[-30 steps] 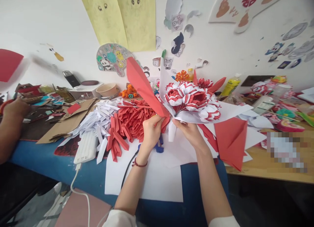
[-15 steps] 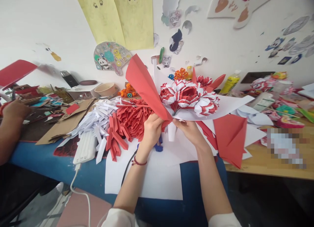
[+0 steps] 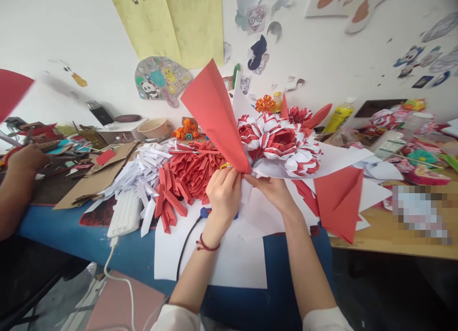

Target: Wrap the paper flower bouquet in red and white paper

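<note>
I see the left hand (image 3: 223, 190) with its grip closed, pinching the bottom tip of the red paper sheet (image 3: 214, 114) against the base of the paper flower bouquet (image 3: 281, 142), so the sheet stands up like a wing beside the blooms. The right hand (image 3: 274, 190) has its grip closed on the bouquet's gathered base under the white wrap (image 3: 339, 157), holding it tilted just above the bench (image 3: 64, 233). Red folded strips (image 3: 191, 171) are piled just left. A co-worker's hand (image 3: 23, 157) is far left, well apart.
</note>
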`<state>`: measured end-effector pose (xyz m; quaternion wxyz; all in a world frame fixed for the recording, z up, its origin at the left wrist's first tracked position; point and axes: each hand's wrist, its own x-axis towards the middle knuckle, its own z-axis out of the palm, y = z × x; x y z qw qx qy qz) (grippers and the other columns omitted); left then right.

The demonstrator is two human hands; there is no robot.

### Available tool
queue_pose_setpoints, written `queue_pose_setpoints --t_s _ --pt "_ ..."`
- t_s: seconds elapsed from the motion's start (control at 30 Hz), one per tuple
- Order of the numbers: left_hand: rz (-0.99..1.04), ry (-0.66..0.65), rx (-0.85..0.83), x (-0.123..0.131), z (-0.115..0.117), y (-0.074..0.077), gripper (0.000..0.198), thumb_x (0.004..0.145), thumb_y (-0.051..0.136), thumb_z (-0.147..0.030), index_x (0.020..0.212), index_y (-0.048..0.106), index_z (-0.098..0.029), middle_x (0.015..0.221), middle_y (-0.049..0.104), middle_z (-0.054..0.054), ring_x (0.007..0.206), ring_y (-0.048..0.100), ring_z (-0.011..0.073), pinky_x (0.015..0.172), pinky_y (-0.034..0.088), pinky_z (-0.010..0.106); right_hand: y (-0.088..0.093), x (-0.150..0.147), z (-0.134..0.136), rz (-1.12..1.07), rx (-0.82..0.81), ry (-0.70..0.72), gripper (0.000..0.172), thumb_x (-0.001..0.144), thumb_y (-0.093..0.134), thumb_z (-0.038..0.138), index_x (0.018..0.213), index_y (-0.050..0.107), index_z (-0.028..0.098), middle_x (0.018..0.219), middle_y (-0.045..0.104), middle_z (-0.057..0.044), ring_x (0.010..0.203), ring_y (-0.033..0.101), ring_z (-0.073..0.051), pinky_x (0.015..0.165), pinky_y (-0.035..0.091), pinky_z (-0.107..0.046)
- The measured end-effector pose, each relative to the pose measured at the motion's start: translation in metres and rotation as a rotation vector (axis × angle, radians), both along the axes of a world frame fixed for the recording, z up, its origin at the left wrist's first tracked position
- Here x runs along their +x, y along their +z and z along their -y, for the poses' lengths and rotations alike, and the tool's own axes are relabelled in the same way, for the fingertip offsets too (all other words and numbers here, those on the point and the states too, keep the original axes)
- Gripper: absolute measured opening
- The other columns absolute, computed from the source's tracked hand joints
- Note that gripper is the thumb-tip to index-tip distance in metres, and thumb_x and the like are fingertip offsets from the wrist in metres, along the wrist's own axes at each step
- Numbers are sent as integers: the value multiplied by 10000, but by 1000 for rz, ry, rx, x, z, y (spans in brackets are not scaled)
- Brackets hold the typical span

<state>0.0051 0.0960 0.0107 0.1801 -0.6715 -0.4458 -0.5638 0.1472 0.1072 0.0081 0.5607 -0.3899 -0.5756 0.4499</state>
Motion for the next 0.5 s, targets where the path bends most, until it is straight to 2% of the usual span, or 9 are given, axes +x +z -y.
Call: queue_pose_setpoints --t_s 0.23,0.37,0.5 --pt "14 77 12 17 17 1 188 958 548 -149 987 734 -153 928 787 85 872 719 190 806 519 305 3 4 -3 -72 18 87 407 762 792 437 1102 701 233 1139 725 -57 1079 670 -268 949 562 -425" --pt "73 114 -8 29 27 5 201 950 573 -143 1102 703 -161 1046 786 89 949 722 199 901 474 349 1 11 -10 -23 -16 60 423 753 795 458 1114 715 254 1163 728 -46 1160 651 -284 1017 538 -452" --pt "17 162 19 40 37 3 386 943 555 -122 1323 615 -157 1238 725 118 1117 681 229 988 415 371 6 13 -15 -61 2 96 451 755 784 450 1139 704 227 1216 707 -74 1174 647 -295 1039 522 -473"
